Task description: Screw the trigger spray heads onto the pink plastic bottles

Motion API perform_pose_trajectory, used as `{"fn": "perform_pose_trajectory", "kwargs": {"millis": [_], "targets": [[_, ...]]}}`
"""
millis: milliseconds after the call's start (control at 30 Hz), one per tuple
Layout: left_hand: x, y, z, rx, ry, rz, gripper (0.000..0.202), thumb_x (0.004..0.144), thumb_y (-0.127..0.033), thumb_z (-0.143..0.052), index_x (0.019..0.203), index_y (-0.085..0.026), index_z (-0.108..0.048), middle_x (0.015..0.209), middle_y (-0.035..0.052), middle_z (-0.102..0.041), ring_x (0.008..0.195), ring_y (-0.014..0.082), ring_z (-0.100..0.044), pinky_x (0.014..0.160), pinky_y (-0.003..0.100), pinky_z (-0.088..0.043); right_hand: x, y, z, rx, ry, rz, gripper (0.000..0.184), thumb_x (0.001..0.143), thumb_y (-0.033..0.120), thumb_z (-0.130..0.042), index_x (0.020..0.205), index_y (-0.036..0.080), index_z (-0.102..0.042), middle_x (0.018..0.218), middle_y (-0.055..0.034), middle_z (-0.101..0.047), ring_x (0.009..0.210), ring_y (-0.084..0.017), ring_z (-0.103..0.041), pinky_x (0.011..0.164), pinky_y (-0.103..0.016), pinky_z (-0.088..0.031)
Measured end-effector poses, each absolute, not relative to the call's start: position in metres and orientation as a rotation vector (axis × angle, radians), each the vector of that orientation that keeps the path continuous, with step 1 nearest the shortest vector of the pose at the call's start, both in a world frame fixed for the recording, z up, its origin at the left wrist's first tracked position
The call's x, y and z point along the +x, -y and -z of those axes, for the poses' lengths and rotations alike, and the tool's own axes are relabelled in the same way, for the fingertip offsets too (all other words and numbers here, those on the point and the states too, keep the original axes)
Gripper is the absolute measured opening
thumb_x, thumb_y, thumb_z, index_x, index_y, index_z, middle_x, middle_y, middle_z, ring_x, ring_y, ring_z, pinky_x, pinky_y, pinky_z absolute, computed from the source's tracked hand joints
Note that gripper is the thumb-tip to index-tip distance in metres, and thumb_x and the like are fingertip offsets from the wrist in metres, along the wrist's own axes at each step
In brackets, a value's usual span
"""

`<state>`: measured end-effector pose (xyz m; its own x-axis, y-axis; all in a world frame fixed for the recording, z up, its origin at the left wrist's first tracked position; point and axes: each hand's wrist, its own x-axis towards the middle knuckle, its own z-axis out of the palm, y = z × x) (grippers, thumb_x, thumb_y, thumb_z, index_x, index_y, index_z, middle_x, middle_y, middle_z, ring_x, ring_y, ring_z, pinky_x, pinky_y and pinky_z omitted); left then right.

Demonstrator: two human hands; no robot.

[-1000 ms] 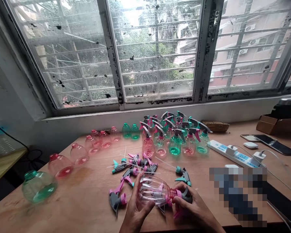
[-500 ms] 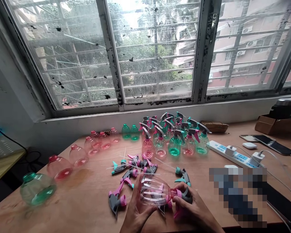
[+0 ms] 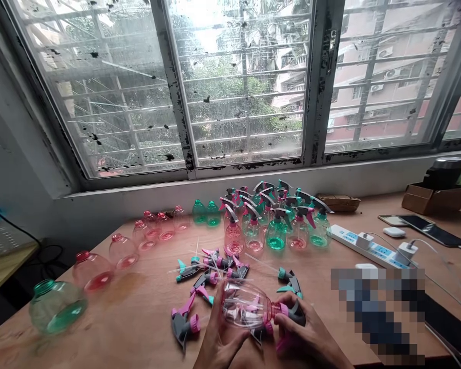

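A clear pink bottle (image 3: 244,306) lies on its side between my hands above the wooden table (image 3: 130,312). My left hand (image 3: 219,342) is wrapped round the bottle's body. My right hand (image 3: 306,338) grips the grey and pink spray head (image 3: 292,312) at the bottle's neck. Loose spray heads (image 3: 211,269) with thin dip tubes lie scattered just beyond my hands, and one more spray head (image 3: 183,323) lies to the left of my left hand.
Several bottles fitted with spray heads (image 3: 276,220) stand near the window. Empty pink bottles (image 3: 123,251) and a green bottle (image 3: 56,307) line the left side. A white power strip (image 3: 369,246), phones (image 3: 430,228) and a cardboard box (image 3: 432,197) sit to the right.
My hands and the bottle have stayed in about the same place; the view has tilted slightly, so everything sits a little lower in the picture.
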<state>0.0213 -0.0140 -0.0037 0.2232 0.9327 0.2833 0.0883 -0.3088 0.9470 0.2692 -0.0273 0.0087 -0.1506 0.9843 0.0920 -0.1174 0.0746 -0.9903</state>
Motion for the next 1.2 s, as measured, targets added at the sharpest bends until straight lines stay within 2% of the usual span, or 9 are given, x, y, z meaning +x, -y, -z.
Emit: {"fn": "perform_pose_trajectory", "kwargs": {"millis": [100, 233, 433, 567, 733, 900, 1067, 1133, 1200], "targets": [[0.019, 0.010, 0.009, 1.574, -0.965, -1.191, 0.104, 0.080, -0.046, -0.081, 0.161, -0.033, -0.017, 0.173, 0.0056, -0.015, 0.158, 0.0325, -0.014, 0.128, 0.047, -0.019, 0.269, 0.026, -0.006, -1.005, 1.307, -1.263, 0.042, 0.079, 0.057, -0.078, 0.091, 0.019, -0.063, 0.068, 0.0018, -0.067, 0.062, -0.018, -0.062, 0.061, -0.027, -0.045], [0.019, 0.009, 0.010, 1.469, -0.959, -1.188, 0.100, 0.080, -0.051, -0.079, 0.160, -0.026, -0.024, 0.170, 0.0096, -0.027, 0.156, 0.0361, -0.021, 0.127, 0.050, -0.021, 0.267, 0.024, -0.002, -0.995, 1.298, -1.266, 0.046, 0.076, 0.060, -0.079, 0.088, 0.019, -0.062, 0.065, 0.0022, -0.065, 0.060, -0.017, -0.061, 0.059, -0.027, -0.044], [0.024, 0.016, -0.002, 1.489, -0.936, -1.218, 0.093, 0.080, -0.043, -0.082, 0.157, -0.035, -0.031, 0.168, 0.0054, -0.033, 0.155, 0.0360, -0.024, 0.127, 0.051, -0.022, 0.267, 0.027, -0.007, -0.981, 1.227, -1.329, 0.045, 0.077, 0.060, -0.079, 0.089, 0.021, -0.060, 0.062, 0.0008, -0.069, 0.057, -0.020, -0.064, 0.058, -0.029, -0.045], [0.024, 0.018, -0.004, 1.487, -0.907, -1.229, 0.100, 0.079, -0.044, -0.083, 0.159, -0.032, -0.025, 0.168, 0.0086, -0.031, 0.152, 0.0367, -0.032, 0.126, 0.050, -0.027, 0.269, 0.027, -0.007, -0.969, 1.259, -1.320, 0.042, 0.078, 0.056, -0.080, 0.089, 0.019, -0.061, 0.065, 0.0011, -0.069, 0.059, -0.018, -0.064, 0.059, -0.028, -0.044], [0.022, 0.015, 0.002, 1.389, -0.837, -1.169, 0.105, 0.081, -0.051, -0.079, 0.162, -0.025, -0.018, 0.157, 0.0159, -0.048, 0.147, 0.0374, -0.041, 0.122, 0.050, -0.033, 0.269, 0.024, -0.003, -0.953, 1.267, -1.324, 0.044, 0.075, 0.057, -0.082, 0.087, 0.020, -0.061, 0.063, 0.0024, -0.066, 0.057, -0.018, -0.063, 0.058, -0.027, -0.045], [0.023, 0.012, 0.002, 1.405, -0.845, -1.168, 0.102, 0.075, -0.045, -0.085, 0.159, -0.033, -0.027, 0.168, 0.0080, -0.032, 0.153, 0.0369, -0.031, 0.125, 0.048, -0.029, 0.267, 0.024, -0.003, -0.968, 1.212, -1.323, 0.048, 0.074, 0.062, -0.080, 0.087, 0.020, -0.061, 0.061, 0.0016, -0.067, 0.056, -0.019, -0.064, 0.056, -0.028, -0.046], [0.023, 0.013, 0.005, 1.485, -0.873, -1.224, 0.098, 0.080, -0.040, -0.082, 0.159, -0.037, -0.024, 0.172, 0.0057, -0.021, 0.147, 0.0369, -0.041, 0.120, 0.047, -0.039, 0.267, 0.024, -0.002, -0.984, 1.252, -1.301, 0.046, 0.075, 0.060, -0.080, 0.087, 0.019, -0.062, 0.062, 0.0011, -0.067, 0.057, -0.018, -0.063, 0.057, -0.028, -0.045], [0.021, 0.012, 0.008, 1.472, -0.855, -1.214, 0.105, 0.080, -0.044, -0.081, 0.161, -0.034, -0.015, 0.169, 0.0097, -0.027, 0.147, 0.0371, -0.041, 0.119, 0.048, -0.039, 0.268, 0.023, -0.001, -0.992, 1.289, -1.283, 0.046, 0.075, 0.061, -0.079, 0.086, 0.019, -0.062, 0.062, 0.0015, -0.066, 0.057, -0.018, -0.063, 0.058, -0.028, -0.044], [0.019, 0.011, 0.011, 1.438, -0.846, -1.178, 0.109, 0.082, -0.049, -0.079, 0.162, -0.029, -0.009, 0.161, 0.0150, -0.042, 0.147, 0.0372, -0.040, 0.120, 0.049, -0.037, 0.268, 0.023, -0.001, -1.006, 1.305, -1.267, 0.046, 0.075, 0.061, -0.079, 0.086, 0.020, -0.062, 0.063, 0.0017, -0.066, 0.058, -0.018, -0.062, 0.058, -0.028, -0.044]]}}
